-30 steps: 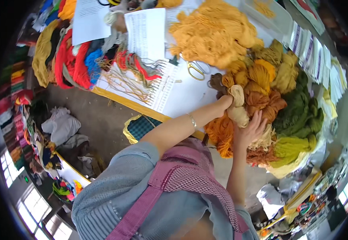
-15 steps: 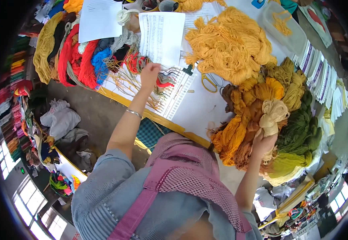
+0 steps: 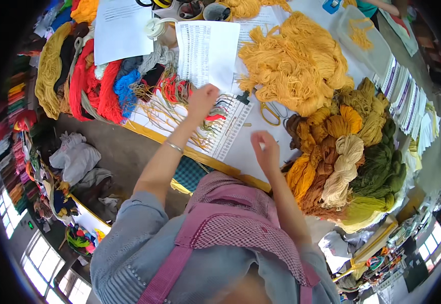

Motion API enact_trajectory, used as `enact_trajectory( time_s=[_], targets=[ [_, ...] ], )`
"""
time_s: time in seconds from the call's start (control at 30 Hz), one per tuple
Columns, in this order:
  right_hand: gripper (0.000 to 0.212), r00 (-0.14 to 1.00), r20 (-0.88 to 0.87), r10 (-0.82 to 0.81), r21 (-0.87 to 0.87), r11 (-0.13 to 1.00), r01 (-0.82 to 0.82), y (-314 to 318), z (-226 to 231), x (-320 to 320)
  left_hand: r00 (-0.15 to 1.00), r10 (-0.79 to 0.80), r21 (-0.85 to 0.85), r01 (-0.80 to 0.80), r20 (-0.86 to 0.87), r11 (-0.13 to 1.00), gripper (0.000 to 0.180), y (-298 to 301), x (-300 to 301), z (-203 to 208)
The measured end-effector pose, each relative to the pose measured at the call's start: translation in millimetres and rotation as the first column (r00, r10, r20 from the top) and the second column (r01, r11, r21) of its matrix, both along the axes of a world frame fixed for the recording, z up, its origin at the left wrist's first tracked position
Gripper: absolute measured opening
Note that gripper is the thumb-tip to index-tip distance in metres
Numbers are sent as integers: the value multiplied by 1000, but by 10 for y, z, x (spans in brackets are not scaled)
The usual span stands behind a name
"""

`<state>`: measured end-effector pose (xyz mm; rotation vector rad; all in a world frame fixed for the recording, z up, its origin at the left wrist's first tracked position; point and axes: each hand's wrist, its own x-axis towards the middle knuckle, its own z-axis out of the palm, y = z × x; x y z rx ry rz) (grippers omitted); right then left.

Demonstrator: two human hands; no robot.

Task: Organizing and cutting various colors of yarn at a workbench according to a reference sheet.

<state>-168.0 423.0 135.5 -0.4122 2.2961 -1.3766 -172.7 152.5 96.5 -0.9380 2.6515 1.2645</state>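
Note:
My left hand [image 3: 203, 103] is closed with fingertips together over the upper end of a white punched sample card [image 3: 234, 130]; what it pinches, if anything, is hidden. Short coloured yarn strands [image 3: 216, 114] hang along the card's left side, red among them. A black binder clip [image 3: 242, 97] grips the card's top. Over the white tabletop, to the right of the card, my right hand [image 3: 267, 154] is curled with thumb and finger nearly meeting; any thread in it is too fine to make out. The beige skein [image 3: 346, 159] lies on the brown and orange skeins.
A large yellow yarn heap [image 3: 299, 63] and scissors [image 3: 271, 112] lie beyond my right hand, green skeins [image 3: 380, 157] farther right. Red skeins [image 3: 110, 93], printed sheets [image 3: 207, 50] and a lidded jar [image 3: 162, 31] sit left and back. A plastic tub [image 3: 377, 53] stands far right.
My right hand has left the beige skein and moved left to near the sample card. The beige skein now lies looser. My left hand has shifted slightly right over the strands.

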Motion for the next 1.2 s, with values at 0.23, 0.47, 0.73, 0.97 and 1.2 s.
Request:
enact_trajectory(
  time_s=[0.23, 0.47, 0.73, 0.97, 1.2],
  targets=[
    [39, 994, -63, -87, 182, 979, 97, -617, -673, -575, 941, 50, -115, -93, -333, 989, 44, 166, -104, -82],
    [51, 960, -258, 104, 469, 883, 30, -856, -701, -213, 957, 229, -225, -266, -176, 937, 75, -1137, -500, -396],
    [34, 559, 821, -118, -26, 970, 243, -796, -602, 151, 965, 96, 84, -77, -245, 993, 29, -1437, -427, -491],
    [23, 535, 844, 37, -299, 860, 413, -561, -438, 195, 904, -129, -292, 4, -409, 956, 18, -792, -576, 581],
    [23, 785, 616, 70, -436, 860, 265, 3, 297, -221, 980, 197, 243, -184, -29, 952, 67, -809, -734, -326]
  ],
)
